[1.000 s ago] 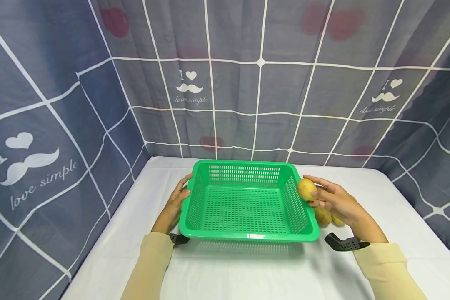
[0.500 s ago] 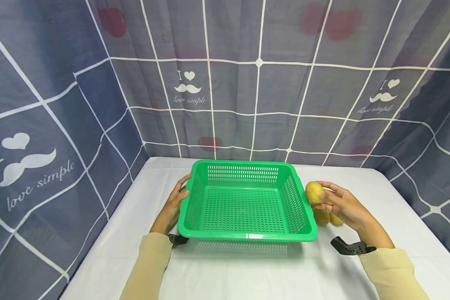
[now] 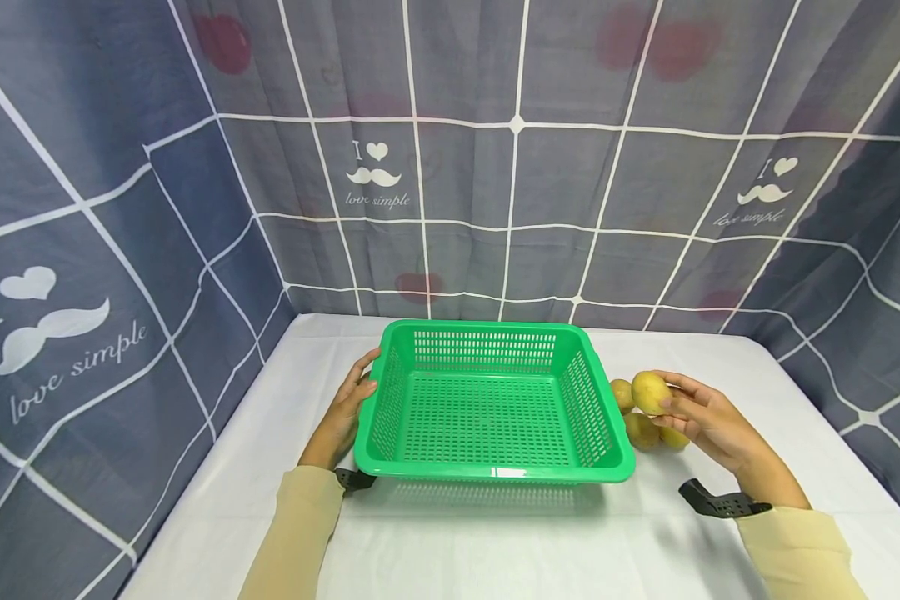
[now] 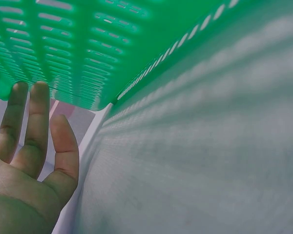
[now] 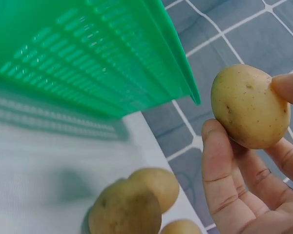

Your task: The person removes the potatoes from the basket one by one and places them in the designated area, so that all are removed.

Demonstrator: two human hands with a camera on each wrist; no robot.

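A green rectangular plastic basket point(image 3: 487, 417) with slotted walls is in the middle of the white table, with nothing inside. At its left side, my left hand point(image 3: 345, 412) touches the outer wall near the rim, its fingers mostly extended. In the left wrist view, fingertips point(image 4: 39, 90) meet the slotted wall. My right hand point(image 3: 708, 417) pinches a yellowish potato point(image 5: 249, 107) between thumb and fingers, off the table to the right of the basket. Several more potatoes point(image 3: 642, 431) lie beside the basket's right wall, partly beneath that hand.
White cloth covers the table point(image 3: 450, 542). Blue-grey curtains point(image 3: 465, 258) with white grid lines hang behind it and along both sides. Black straps point(image 3: 723, 503) sit on the wrists.
My right hand has moved right with the potato, away from the basket's rim. Another potato behind it has come into view. The left hand and basket stay in place.
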